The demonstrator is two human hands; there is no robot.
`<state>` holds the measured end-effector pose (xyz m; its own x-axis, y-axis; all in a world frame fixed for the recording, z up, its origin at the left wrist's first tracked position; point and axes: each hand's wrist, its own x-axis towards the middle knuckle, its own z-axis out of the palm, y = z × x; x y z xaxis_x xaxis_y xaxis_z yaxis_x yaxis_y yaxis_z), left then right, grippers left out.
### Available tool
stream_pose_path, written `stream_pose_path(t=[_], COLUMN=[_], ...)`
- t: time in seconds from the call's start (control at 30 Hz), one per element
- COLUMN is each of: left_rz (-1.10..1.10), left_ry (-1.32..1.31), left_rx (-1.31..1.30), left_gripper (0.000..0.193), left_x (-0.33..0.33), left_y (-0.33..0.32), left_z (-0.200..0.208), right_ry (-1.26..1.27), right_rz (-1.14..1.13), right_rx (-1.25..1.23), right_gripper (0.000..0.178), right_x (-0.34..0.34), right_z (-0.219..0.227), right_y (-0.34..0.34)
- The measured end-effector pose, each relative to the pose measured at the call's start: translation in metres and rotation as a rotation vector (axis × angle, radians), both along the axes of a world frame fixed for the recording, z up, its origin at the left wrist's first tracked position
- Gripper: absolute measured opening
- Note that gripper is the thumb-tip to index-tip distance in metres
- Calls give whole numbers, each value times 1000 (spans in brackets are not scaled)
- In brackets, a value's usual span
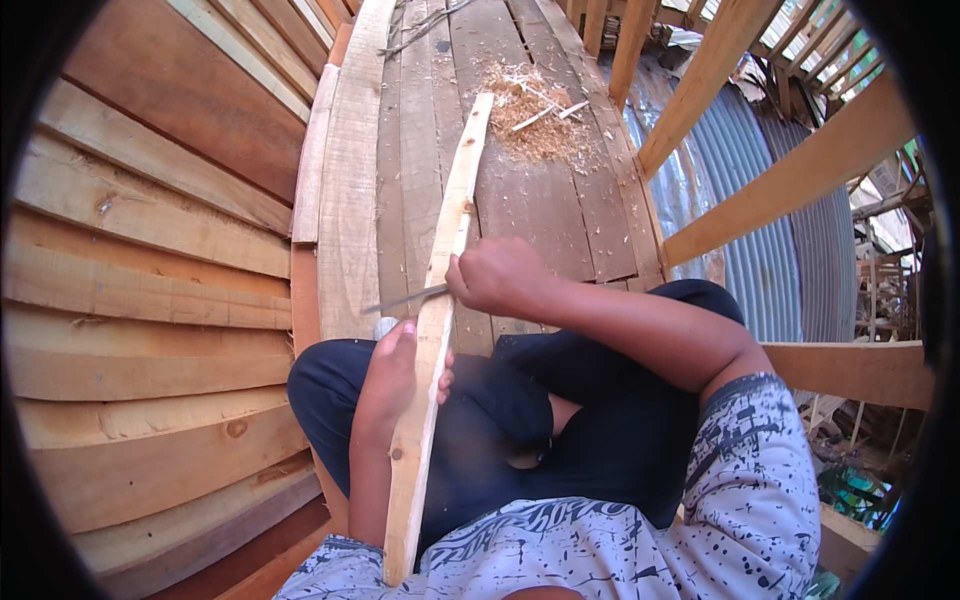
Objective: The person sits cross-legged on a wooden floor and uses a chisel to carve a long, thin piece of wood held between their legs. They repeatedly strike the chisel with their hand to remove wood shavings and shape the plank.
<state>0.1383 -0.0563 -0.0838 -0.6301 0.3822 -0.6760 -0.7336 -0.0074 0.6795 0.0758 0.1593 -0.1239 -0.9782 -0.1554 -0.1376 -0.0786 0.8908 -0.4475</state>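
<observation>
Head view, looking down past the seated person's lap, gives me a long, pale wooden strip (pixel 453 220) running up the middle, its near end against the patterned shirt (pixel 600 540) and its far end out over the floorboards, just beside a heap of shavings (pixel 545 140). The left hand (pixel 390 365) is wrapped round the strip from beneath, thumb along one edge and fingertips showing past the other, so it is gripping the wood. The right hand (pixel 502 277) is closed in a fist at the strip's right edge, clenched on a knife whose thin grey blade (pixel 403 299) lies across the strip and pokes out on the left; the handle is hidden inside the fingers. By the left thumb sits a small pale thing (pixel 384 326), too covered for me to tell what it is. Dark trousers (pixel 620 400) cover the folded legs below the hands. Under everything runs a deck of worn floorboards (pixel 535 215) with dark gaps between them, flecked with curls and a few splinters around the heap, and a thin, crooked twig (pixel 425 28) lies near the top. Along the left, planks (pixel 160 265) in yellow and reddish-brown rise in overlapping rows. On the right stands a railing of bare timber (pixel 790 175), and beyond it lie corrugated metal sheets (pixel 745 225), blue-grey and streaked with light.
</observation>
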Motion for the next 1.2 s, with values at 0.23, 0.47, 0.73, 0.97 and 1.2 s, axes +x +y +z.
stream_pose_path(t=[0.23, 0.47, 0.73, 0.97, 1.2], left_rz=[15, -1, 14, 37, 63], left_ry=[15, 35, 38, 40, 63], left_rx=[-10, 34, -23, 37, 62], left_gripper=[36, 36, 37, 37, 38], left_x=[-2, 3, 3, 1, 7], left_y=[1, 3, 1, -1, -8], left_z=[-2, -8, -2, 2, 3], right_ry=[213, 181, 47, 132, 149], right_rz=[-80, -86, 18, -142, -72], right_rx=[-1, 4, 3, 21, -65], right_gripper=[45, 43, 43, 46, 53], right_x=[-16, -43, -11, -35, -22], right_z=[-16, -41, -10, -24, -14], right_y=[31, 72, 17, 57, 41])
